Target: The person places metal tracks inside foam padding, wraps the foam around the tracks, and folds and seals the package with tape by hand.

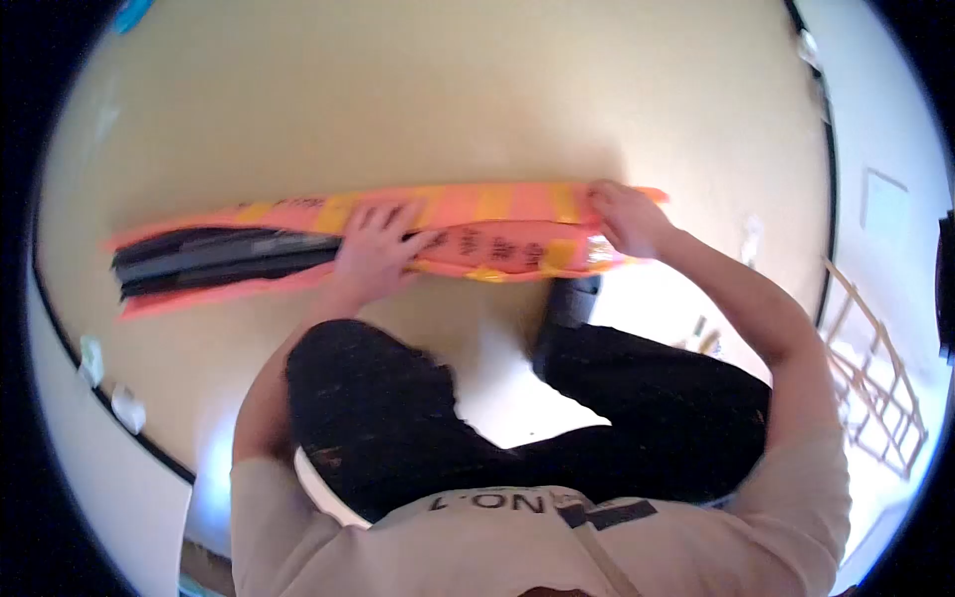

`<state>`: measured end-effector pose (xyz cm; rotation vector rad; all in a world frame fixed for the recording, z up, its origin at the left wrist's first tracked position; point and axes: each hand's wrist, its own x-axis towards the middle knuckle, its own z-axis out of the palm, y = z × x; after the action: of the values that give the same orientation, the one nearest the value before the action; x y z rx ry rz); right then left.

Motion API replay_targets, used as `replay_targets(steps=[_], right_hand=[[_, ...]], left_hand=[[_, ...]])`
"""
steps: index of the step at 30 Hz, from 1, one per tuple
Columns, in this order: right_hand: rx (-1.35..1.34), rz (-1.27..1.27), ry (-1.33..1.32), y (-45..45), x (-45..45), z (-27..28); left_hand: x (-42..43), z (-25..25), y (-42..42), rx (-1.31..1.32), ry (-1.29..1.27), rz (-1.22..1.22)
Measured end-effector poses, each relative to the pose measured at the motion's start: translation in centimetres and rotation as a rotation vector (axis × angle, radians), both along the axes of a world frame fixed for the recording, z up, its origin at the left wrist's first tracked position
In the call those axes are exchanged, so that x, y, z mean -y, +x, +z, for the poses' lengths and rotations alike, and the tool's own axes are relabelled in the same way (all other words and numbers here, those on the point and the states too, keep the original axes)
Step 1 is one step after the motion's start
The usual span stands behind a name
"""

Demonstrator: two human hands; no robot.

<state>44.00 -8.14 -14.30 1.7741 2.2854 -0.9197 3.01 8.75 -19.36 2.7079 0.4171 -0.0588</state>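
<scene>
A long orange plastic wrap (502, 245) with yellow strips and dark printing lies across the floor in front of me. At its left part the wrap gapes, and a bundle of long black pieces (224, 255) shows inside; what they are I cannot make out. My left hand (376, 249) lies on the wrap near its middle, fingers spread, at the right end of the visible black bundle. Close to the wrap's right end, my right hand (629, 221) has its fingers curled over the orange plastic, pinching its edge. The fingertips are partly hidden.
I sit with my legs bent and my dark shoe (574, 301) close to the wrap. A wooden lattice rack (875, 383) stands at the right by the wall. Small white objects (127, 408) lie along the left wall. A blue item (131, 14) is at the far left.
</scene>
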Motion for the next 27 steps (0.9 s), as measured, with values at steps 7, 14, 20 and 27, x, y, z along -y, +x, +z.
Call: replay_targets(steps=[7, 14, 20, 27], right_hand=[[-0.189, -0.034, -0.383, -9.7, -10.5, -0.5], [0.006, -0.019, -0.053, -20.0, -10.2, -2.9], [0.270, 0.029, 0.010, -23.2, -10.0, -2.2], [0.204, -0.005, 0.040, -22.8, -10.7, -3.1]], left_hand=[[0.1, 0.0, 0.4, 0.060, 0.026, 0.000], [0.6, -1.3, -0.4, 0.298, 0.038, 0.062], [0.8, -1.3, -1.0, 0.262, -0.056, 0.192], [5.0, -2.1, -7.4, 0.312, -0.116, 0.758]])
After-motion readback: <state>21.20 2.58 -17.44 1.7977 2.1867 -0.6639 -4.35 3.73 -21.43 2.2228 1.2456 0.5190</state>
